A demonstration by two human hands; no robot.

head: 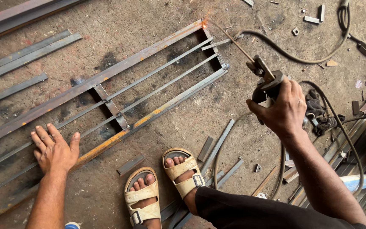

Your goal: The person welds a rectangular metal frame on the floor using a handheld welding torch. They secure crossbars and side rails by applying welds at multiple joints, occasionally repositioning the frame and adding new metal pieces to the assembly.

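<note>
On a dusty concrete floor [242, 123], a long rusty steel bar frame [119, 99] runs diagonally from lower left to upper centre. The left hand [54, 149] presses it flat, fingers spread; the right hand [284, 108] grips a dark electrode holder [267, 80], its rod sparking at the frame's upper corner.

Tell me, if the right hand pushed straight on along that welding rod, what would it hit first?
Probably the far corner of the steel bar frame, where the rod held by the right hand already sparks.
</note>
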